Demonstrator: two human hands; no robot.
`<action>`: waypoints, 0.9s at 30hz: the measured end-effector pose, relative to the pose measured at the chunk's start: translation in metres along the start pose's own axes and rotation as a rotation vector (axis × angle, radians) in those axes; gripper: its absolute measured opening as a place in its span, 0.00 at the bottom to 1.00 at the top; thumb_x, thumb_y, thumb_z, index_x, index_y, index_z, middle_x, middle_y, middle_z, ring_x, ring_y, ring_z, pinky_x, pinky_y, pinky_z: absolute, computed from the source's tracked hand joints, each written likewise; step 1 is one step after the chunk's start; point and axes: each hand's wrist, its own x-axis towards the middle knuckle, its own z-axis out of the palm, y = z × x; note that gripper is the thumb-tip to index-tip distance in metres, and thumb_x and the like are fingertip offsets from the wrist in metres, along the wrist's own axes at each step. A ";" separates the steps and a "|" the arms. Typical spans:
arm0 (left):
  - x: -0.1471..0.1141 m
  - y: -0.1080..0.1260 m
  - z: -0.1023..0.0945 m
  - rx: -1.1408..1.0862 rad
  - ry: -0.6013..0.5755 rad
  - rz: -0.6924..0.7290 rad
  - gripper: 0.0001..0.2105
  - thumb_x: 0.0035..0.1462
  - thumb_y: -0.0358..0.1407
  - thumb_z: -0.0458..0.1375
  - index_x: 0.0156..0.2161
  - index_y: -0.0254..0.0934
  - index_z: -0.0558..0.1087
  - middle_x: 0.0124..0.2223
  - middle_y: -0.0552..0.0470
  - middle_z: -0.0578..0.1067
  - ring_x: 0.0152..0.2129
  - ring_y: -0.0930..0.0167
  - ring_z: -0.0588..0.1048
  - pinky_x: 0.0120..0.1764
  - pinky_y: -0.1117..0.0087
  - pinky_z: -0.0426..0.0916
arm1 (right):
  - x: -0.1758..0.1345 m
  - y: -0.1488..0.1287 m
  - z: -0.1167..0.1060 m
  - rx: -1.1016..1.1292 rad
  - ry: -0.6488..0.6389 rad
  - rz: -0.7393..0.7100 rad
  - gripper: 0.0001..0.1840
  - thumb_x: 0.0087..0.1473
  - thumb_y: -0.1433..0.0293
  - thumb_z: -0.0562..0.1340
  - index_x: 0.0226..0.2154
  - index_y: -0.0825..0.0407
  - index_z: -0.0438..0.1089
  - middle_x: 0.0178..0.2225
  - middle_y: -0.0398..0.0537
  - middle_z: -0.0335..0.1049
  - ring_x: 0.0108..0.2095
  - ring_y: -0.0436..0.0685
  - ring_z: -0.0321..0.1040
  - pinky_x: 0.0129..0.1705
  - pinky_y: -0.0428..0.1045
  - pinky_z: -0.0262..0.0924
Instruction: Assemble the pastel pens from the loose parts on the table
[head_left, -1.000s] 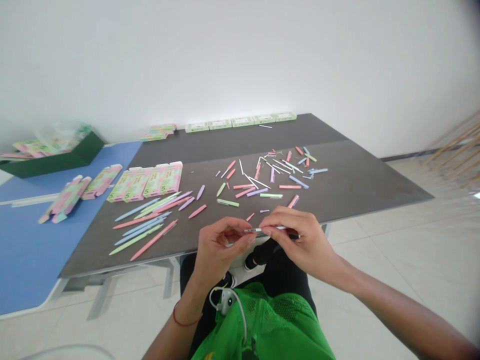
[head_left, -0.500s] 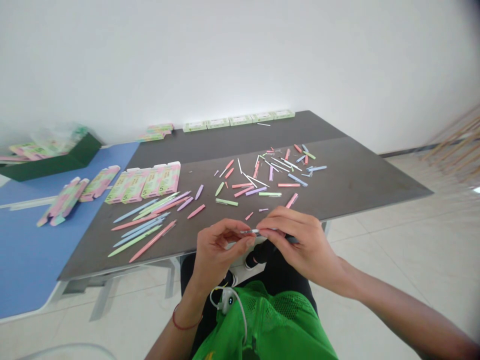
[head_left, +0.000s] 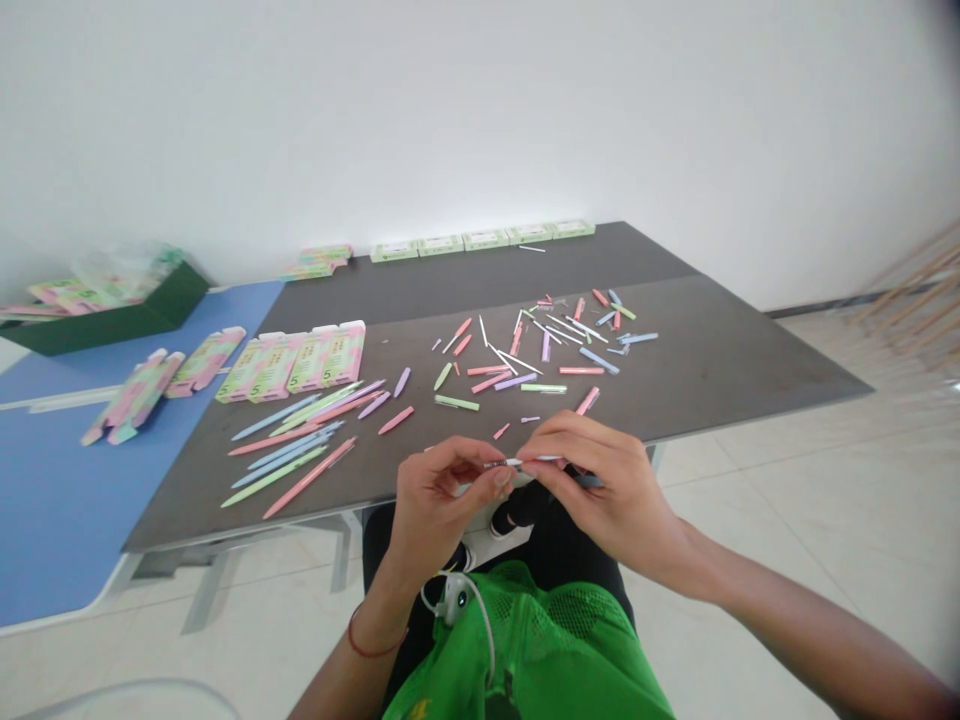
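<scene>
1. The far side of the scene is being closed off by a white wall (head_left: 480,110).
2. Boxes, pens and pen parts are being carried by a dark counter (head_left: 735,370) in front of the wall.
3. On the left, a green bin (head_left: 135,328) with packaging inside is being supported by a blue counter (head_left: 45,520).
4. The right hand (head_left: 600,470) is being kept closed, with a thin white refill (head_left: 514,463) being pinched between thumb and fingers.
5. The left hand (head_left: 446,500) is being held curled, and the dark-marked left end of the same refill is being gripped by its thumb and fingertips.
6. Pink-and-green cartons (head_left: 292,362) are being lined up side by side on the left of the dark counter, while a row of pale green boxes (head_left: 484,240) is being ranged along its far edge.
7. Nearer than those cartons, long pens (head_left: 311,478) in red, green and blue are being laid out slantwise.
8. Farther right, beyond the hands, coloured barrels (head_left: 581,371) are being left scattered, with loose white refills (head_left: 518,361) being mixed among them.
9. The held refill is being kept roughly level at the counter's near edge, bridging the gap between both hands.
10. Just beyond it, a small pink piece (head_left: 501,432) is being borne by the counter.
</scene>
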 end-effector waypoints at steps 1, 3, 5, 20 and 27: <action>0.000 0.000 0.000 0.003 0.001 0.005 0.06 0.58 0.35 0.72 0.38 0.36 0.82 0.30 0.52 0.83 0.25 0.75 0.81 0.31 0.79 0.77 | 0.000 0.000 0.000 0.001 0.001 0.002 0.07 0.65 0.78 0.65 0.41 0.52 0.78 0.38 0.48 0.77 0.38 0.53 0.74 0.41 0.49 0.69; 0.000 -0.001 0.000 0.004 0.004 0.012 0.05 0.58 0.34 0.72 0.38 0.36 0.82 0.30 0.53 0.83 0.25 0.75 0.81 0.30 0.79 0.77 | 0.000 0.001 0.001 0.001 0.004 0.004 0.07 0.65 0.78 0.65 0.40 0.52 0.78 0.39 0.48 0.77 0.38 0.53 0.74 0.41 0.49 0.69; 0.000 -0.001 0.000 0.001 0.004 0.013 0.05 0.59 0.33 0.71 0.38 0.36 0.82 0.30 0.53 0.83 0.25 0.75 0.81 0.30 0.79 0.77 | 0.000 0.001 0.001 0.002 0.008 -0.001 0.07 0.65 0.79 0.65 0.40 0.52 0.78 0.39 0.49 0.77 0.39 0.53 0.74 0.41 0.49 0.69; -0.001 -0.005 -0.002 0.064 0.003 -0.027 0.08 0.56 0.35 0.73 0.40 0.37 0.82 0.33 0.52 0.83 0.27 0.73 0.81 0.31 0.77 0.77 | 0.001 0.001 0.002 -0.001 0.013 0.003 0.07 0.65 0.78 0.65 0.40 0.52 0.79 0.38 0.49 0.77 0.38 0.54 0.75 0.41 0.50 0.70; 0.002 -0.001 -0.016 0.434 -0.039 0.092 0.06 0.65 0.36 0.66 0.45 0.38 0.80 0.41 0.50 0.84 0.35 0.70 0.82 0.41 0.72 0.78 | 0.000 0.002 0.000 -0.011 0.028 0.003 0.08 0.65 0.78 0.65 0.41 0.51 0.79 0.39 0.49 0.78 0.38 0.54 0.75 0.40 0.50 0.70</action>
